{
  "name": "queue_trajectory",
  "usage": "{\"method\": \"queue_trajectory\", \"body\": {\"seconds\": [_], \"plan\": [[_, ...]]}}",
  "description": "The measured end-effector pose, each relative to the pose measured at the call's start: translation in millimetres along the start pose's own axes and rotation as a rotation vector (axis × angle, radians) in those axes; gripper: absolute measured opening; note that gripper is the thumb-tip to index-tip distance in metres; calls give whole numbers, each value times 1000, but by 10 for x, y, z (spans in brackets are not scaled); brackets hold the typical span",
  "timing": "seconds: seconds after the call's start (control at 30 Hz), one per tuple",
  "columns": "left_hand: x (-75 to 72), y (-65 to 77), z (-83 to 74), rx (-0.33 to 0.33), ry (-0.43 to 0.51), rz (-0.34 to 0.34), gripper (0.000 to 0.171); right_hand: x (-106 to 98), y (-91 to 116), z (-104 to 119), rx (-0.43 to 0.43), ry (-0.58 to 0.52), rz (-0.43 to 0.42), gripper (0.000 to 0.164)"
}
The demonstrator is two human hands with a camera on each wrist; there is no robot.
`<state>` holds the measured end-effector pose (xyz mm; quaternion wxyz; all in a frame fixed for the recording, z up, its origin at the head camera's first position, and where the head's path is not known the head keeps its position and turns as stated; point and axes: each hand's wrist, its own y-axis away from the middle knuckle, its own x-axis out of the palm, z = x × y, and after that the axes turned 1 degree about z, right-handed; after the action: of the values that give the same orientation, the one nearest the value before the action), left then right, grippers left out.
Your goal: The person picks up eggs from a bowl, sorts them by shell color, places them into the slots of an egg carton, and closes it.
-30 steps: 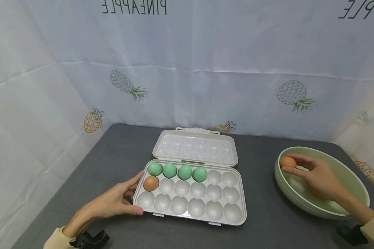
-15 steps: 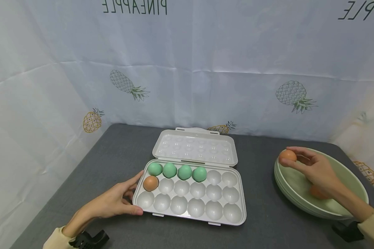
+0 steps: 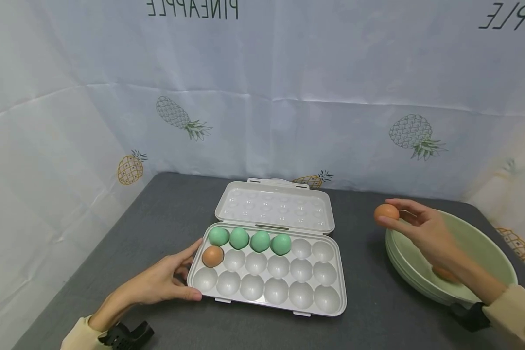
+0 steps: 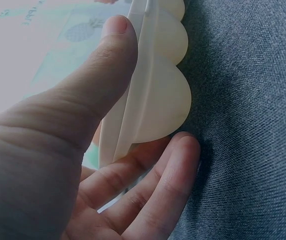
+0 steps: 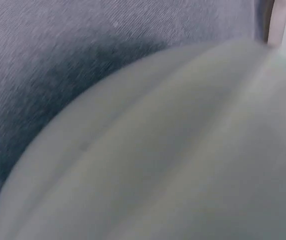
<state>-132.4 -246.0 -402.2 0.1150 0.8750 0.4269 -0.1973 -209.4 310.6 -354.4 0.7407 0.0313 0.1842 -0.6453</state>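
A white egg tray (image 3: 278,267) lies with its lid folded back. Green eggs (image 3: 260,241) fill part of its far row, and one brown egg (image 3: 212,256) sits at the left of the middle row. My left hand (image 3: 157,282) holds the tray's left end; in the left wrist view the thumb (image 4: 115,55) presses the rim and the fingers curl by the rounded cups (image 4: 165,100). Between thumb and fingertips, my right hand (image 3: 433,236) pinches another brown egg (image 3: 386,212), in the air just left of the green bowl (image 3: 485,243). Part of a brown egg (image 3: 444,274) shows inside the bowl, beneath the forearm.
The bowl looks stacked on another at the right of the dark tabletop (image 3: 363,291). Behind the tray the raised lid (image 3: 273,206) reaches toward the pineapple-print curtain (image 3: 271,126). The bowl's side (image 5: 133,150) fills much of the right wrist view, blurred.
My right hand has lifted the brown egg over the bowl's left rim and moved it leftward, out of the bowl. The left hand has kept its place on the tray.
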Motion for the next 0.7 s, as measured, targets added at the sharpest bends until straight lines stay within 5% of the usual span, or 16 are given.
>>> {"method": "queue_trajectory", "body": {"seconds": [0.13,0.7], "plan": [[2,-1,3,2,-6,-4,116,120,-38,31,-60,-116,14,40],[-1,-7,-5,1,-47,-7,117,511,-91,155,-162,-126,51,40]]}}
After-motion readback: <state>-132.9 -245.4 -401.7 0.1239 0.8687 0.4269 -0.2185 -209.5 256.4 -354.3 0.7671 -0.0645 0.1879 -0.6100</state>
